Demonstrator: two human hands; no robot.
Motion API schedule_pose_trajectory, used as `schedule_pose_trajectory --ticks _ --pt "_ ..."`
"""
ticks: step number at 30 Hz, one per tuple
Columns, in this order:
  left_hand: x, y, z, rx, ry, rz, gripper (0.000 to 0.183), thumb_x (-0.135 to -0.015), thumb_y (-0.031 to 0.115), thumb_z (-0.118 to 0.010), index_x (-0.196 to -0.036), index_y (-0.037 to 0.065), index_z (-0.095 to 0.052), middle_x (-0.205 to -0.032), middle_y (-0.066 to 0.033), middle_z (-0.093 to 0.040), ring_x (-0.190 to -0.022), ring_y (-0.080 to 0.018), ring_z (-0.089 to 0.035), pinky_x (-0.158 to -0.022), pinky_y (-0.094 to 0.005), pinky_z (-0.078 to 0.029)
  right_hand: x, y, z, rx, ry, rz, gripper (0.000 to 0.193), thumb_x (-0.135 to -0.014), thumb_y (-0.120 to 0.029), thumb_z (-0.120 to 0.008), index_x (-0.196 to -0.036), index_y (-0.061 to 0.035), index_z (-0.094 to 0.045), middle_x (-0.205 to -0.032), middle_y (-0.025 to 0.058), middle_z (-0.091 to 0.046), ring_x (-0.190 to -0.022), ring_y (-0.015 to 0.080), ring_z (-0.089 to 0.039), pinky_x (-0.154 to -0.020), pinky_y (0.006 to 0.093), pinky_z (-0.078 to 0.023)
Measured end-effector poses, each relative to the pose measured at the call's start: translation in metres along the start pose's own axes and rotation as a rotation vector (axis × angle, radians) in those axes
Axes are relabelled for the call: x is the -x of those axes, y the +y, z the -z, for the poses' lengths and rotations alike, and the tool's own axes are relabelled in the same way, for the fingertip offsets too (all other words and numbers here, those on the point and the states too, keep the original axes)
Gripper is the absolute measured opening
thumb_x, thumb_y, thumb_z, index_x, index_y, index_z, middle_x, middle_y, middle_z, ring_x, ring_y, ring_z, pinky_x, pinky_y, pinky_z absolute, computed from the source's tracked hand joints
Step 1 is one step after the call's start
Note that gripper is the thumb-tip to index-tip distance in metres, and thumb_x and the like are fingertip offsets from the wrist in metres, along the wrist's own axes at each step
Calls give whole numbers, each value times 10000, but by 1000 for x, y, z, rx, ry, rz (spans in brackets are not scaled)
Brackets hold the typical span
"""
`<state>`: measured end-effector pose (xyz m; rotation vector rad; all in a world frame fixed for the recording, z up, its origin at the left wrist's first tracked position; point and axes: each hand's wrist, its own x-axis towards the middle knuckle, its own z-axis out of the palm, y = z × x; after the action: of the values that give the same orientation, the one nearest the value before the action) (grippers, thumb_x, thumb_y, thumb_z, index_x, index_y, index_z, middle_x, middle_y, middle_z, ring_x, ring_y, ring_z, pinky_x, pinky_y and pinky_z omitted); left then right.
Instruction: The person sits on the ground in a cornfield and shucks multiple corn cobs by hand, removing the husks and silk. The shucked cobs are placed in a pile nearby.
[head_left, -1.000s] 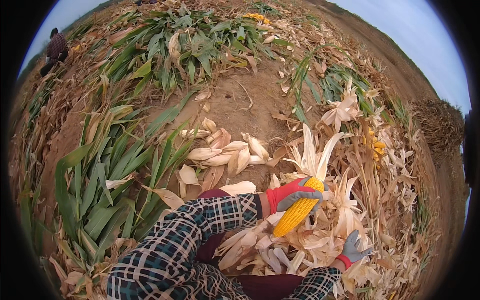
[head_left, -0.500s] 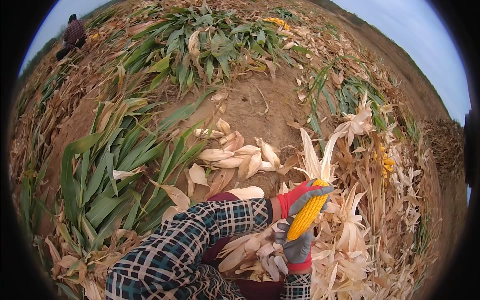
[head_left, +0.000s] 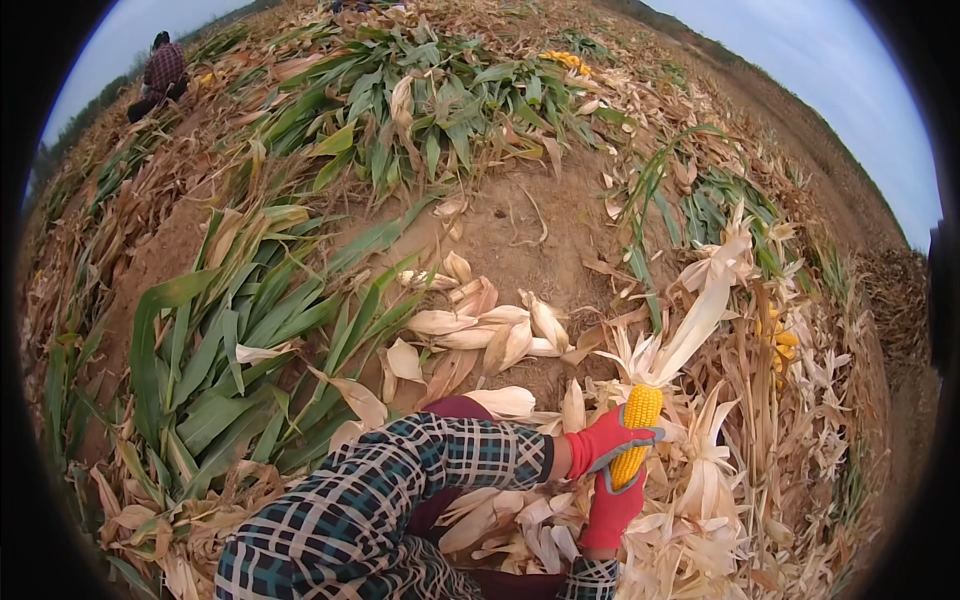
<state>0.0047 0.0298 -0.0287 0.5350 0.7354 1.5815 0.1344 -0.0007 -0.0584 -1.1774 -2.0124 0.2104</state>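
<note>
A bare yellow corn cob stands slanted in front of me, its pale husk peeled back and still attached at the far end. My left hand, in a red and grey glove, wraps around the middle of the cob. Just below it, my right hand, gloved alike, is closed around the cob's near end; its fingertips are partly hidden behind the cob. Loose dry husks lie under and beside both hands.
Several unhusked ears lie on bare soil ahead. Green stalks are heaped at left, with another heap farther off. Husked yellow cobs lie at right and far back. A person sits at far left.
The cob and both hands have come nearer and stand more upright. My right hand has turned and closed around the cob's near end. The husk strips now lean right.
</note>
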Motion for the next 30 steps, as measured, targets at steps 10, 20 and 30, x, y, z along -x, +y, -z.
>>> schedule_pose_trajectory --ticks 10,20,30 --pt "9 30 11 241 -357 298 326 -842 238 -744 -1057 65 -570 -883 -57 -627 -785 -175 -645 -720 -327 -549 3 -37 29 -1434 -611 -878 288 -880 -224 -687 -1065 -45 -557 -640 15 -498 -464 82 -413 -485 225 -339" --pt "4 25 6 -156 -318 102 614 -790 245 -792 -1287 28 -506 -1108 -41 -625 -971 -124 -586 -846 -289 -494 0 -26 16 -903 -527 -873 280 -824 -221 -751 -995 -30 -637 -739 45 -647 -514 117 -581 -458 234 -428" --pt "5 45 -3 -858 -189 -256 724 -678 237 -862 -1288 36 -527 -1140 -72 -664 -1023 -133 -633 -905 -308 -499 -47 23 47 -1186 -193 -428 740 -863 -165 -695 -1485 -40 -313 -1422 118 -445 -1281 185 -462 -1079 345 -365"
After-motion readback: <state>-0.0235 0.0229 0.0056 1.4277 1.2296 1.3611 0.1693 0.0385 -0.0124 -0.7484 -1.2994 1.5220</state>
